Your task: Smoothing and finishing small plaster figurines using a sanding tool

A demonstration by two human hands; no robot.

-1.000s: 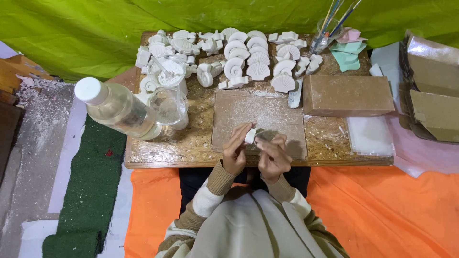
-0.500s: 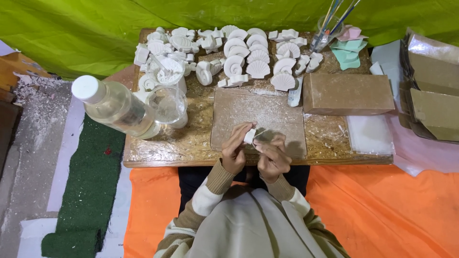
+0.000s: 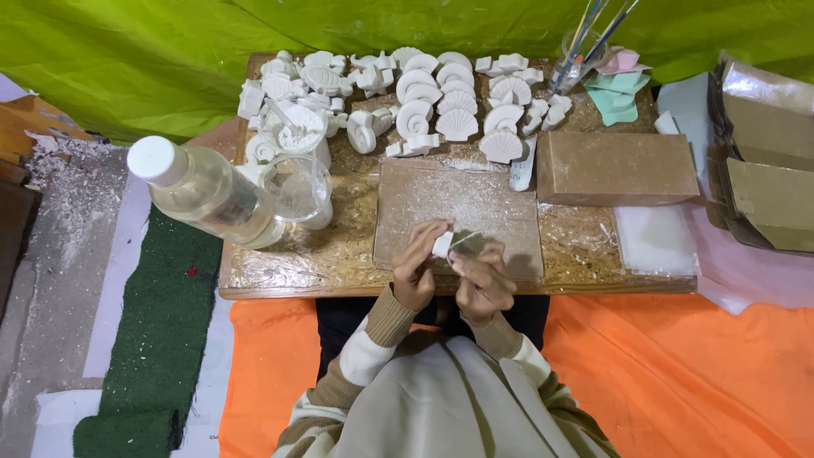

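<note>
My left hand pinches a small white plaster piece over the near edge of a dusty brown work board. My right hand is closed on a thin stick-like tool whose tip touches the piece. Both hands sit close together just above the low wooden table's front edge. Beyond the board lie several white plaster shell casts.
A clear plastic bottle with a white cap and a glass cup stand at the left. A brown cardboard box sits at the right, brushes in a jar behind it, plastic bags near the right edge.
My hands stay in the same place; the fingers shift slightly around the small white piece.
</note>
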